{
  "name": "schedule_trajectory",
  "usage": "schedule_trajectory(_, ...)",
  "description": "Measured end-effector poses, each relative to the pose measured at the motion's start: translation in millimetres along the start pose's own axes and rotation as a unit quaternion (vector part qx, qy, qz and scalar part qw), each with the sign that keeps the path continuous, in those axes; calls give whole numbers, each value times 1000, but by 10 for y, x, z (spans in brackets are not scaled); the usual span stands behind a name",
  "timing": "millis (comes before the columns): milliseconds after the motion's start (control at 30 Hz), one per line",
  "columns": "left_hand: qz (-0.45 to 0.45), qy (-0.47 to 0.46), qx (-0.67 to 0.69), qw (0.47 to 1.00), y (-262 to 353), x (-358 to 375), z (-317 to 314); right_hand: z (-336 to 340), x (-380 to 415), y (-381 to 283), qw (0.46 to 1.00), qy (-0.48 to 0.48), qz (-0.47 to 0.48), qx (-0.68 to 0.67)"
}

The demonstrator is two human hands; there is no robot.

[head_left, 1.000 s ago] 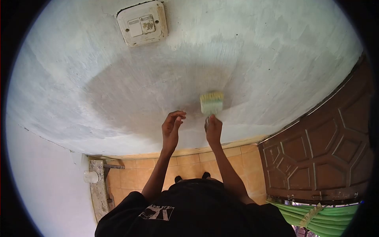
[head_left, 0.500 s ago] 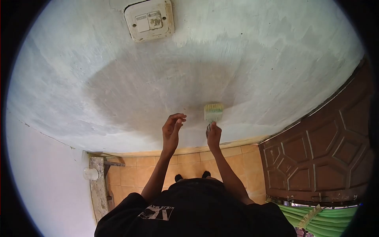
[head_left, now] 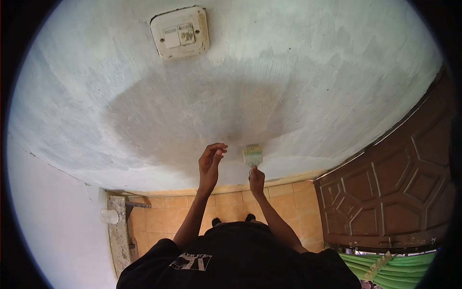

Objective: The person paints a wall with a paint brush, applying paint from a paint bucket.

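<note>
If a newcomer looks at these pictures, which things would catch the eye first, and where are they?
Probably first the flat, pale green paintbrush with yellowish bristles, upright in the right hand near the middle of the view, before a patchy, pale wall. Next might come the grimy, off-white, two-switch plate at the top, left of centre, and the dark brown, panelled door at the right.

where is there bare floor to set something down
Tiled floor is bare between the bench and left forearm, and between the right forearm and door. Crowded: at the feet, and the narrow gap between left hand and brush.
</note>
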State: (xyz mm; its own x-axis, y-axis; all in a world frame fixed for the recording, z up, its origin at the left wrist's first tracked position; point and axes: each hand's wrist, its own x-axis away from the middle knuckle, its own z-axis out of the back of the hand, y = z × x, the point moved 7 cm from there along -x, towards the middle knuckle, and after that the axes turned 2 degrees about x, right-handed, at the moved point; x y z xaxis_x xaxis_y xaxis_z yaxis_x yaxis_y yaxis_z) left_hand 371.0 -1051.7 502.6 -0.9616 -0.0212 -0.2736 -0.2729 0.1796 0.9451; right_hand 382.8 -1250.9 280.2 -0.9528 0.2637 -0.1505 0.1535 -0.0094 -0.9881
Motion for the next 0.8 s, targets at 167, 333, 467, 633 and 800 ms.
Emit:
schedule_trajectory(167,5,-1,7,1000,-49,-7,-21,-258,-287,-1024,989,-20,6,-145)
schedule_trajectory(333,6,-4,-5,1000,-34,-13,-12,-308,-459,-729,988,-41,6,-151)
schedule_trajectory(467,0,2,-10,1000,5,23,45,-109,-59,-180,995,-30,-49,-87)
schedule_trajectory(633,-3,0,-13,1000,6,-26,64,-167,-214,-774,992,-30,14,-125)
schedule_trajectory(800,6,-3,3,1000,-32,-56,6,-248,-580,-1080,993,-27,75,-87)
